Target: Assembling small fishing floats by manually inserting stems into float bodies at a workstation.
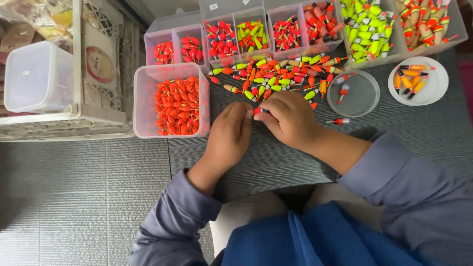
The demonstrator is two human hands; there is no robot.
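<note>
My left hand (229, 135) and my right hand (290, 118) meet over a dark grey table (423, 128). Together they pinch one small red fishing float (258, 111) between their fingertips. Just beyond the hands lies a loose heap of red, orange and yellow-green floats (278, 76). A single float (340, 121) lies alone to the right of my right hand. Both arms wear grey-blue sleeves.
A clear bin of red-orange floats (176, 106) stands left of my hands. Clear divided boxes of sorted floats (246, 34) line the back. A round clear lid (362, 98) holds two floats; a white dish (419, 81) holds several orange ones. A white crate with a lidded tub (39, 74) stands at far left.
</note>
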